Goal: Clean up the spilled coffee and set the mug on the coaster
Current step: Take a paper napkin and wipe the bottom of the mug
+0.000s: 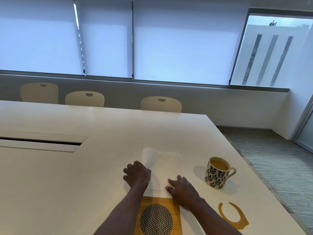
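Both hands [138, 173] [183, 188] press a white napkin [160, 168] flat beside the mug [217, 173].

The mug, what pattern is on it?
Dark navy leaf shapes in rows on a cream mug, seen in the head view.

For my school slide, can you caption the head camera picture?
Both hands on a paper towel; mug, coffee ring, coaster nearby.

A single head-worn wide-angle view looks forward and down from the near edge of a white table [71, 175], close over it. Both forearms enter from 6 o'clock. The table runs away toward 12 o'clock, where chairs [160, 104] and blinded windows [177, 48] fill the upper frame; floor [274, 158] shows at 3 o'clock.
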Available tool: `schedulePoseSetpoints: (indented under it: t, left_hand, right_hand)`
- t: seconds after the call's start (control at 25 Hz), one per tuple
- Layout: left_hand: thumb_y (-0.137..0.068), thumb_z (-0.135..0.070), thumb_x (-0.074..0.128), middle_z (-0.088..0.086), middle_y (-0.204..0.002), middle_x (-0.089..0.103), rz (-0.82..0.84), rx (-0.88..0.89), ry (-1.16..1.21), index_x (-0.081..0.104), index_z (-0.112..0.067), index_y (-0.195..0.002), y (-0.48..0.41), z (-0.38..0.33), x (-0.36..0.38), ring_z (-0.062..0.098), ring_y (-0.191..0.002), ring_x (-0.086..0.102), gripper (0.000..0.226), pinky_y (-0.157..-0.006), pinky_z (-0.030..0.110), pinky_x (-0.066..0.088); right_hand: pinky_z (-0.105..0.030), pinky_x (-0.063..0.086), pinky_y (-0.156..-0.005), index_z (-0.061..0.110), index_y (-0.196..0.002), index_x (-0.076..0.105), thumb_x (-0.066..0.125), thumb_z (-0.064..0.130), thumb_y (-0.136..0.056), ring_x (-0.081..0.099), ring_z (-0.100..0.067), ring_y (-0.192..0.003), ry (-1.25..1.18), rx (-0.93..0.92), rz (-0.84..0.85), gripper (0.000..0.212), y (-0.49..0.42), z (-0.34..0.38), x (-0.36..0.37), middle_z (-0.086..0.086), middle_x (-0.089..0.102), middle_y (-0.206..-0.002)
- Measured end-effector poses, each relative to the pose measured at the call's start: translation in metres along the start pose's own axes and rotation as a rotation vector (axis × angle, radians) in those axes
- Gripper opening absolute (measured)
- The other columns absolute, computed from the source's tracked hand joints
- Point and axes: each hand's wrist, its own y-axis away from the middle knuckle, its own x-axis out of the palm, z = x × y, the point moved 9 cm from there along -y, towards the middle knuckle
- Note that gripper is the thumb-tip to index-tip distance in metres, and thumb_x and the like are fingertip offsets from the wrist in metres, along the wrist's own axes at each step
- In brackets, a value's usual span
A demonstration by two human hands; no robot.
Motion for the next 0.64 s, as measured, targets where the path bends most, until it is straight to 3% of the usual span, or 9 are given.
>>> schedulePoseSetpoints:
  t: [0.24, 0.44, 0.52, 0.64]
  left_hand:
    - [-0.089, -0.029, 0.056, 0.011, -0.118, 0.06, -0.057, 0.067, 0.019, 0.058, -0.012, -0.119, -0.001, 0.001, 0.0, 0.03, -0.11, 0.054, 0.034, -0.088, 0.04, 0.047]
    - [-0.085, -0.027, 0.054, 0.012, -0.104, 0.07, -0.167, 0.198, 0.033, 0.068, -0.008, -0.108, 0.004, -0.017, -0.014, 0.027, -0.097, 0.063, 0.033, -0.092, 0.037, 0.047]
    - [-0.084, -0.026, 0.056, 0.011, -0.1, 0.071, -0.172, 0.239, 0.116, 0.068, -0.008, -0.103, 0.007, -0.026, -0.019, 0.026, -0.091, 0.065, 0.029, -0.089, 0.037, 0.049]
    - [-0.081, -0.024, 0.061, 0.012, -0.089, 0.071, -0.053, 0.22, 0.45, 0.067, -0.007, -0.087, 0.013, -0.034, -0.022, 0.026, -0.077, 0.064, 0.019, -0.072, 0.033, 0.051]
  right_hand:
    - [-0.043, 0.018, -0.119, 0.025, -0.15, 0.03, 0.033, 0.049, -0.101, 0.015, -0.034, -0.149, 0.006, 0.014, 0.027, 0.055, -0.001, 0.0, 0.001, -0.018, 0.018, -0.161]
    - [-0.043, 0.02, -0.119, 0.025, -0.15, 0.031, 0.032, 0.049, -0.101, 0.017, -0.035, -0.148, 0.033, 0.009, 0.029, 0.055, -0.003, -0.003, 0.002, -0.019, 0.02, -0.16]
    - [-0.044, 0.023, -0.118, 0.025, -0.149, 0.033, 0.032, 0.052, -0.1, 0.022, -0.035, -0.147, 0.037, 0.007, 0.028, 0.056, -0.004, -0.003, 0.001, -0.018, 0.025, -0.159]
    - [-0.042, 0.035, -0.111, 0.022, -0.147, 0.038, 0.032, 0.06, -0.097, 0.036, -0.031, -0.14, -0.011, 0.049, -0.103, 0.063, -0.001, -0.008, -0.013, -0.015, 0.038, -0.153]
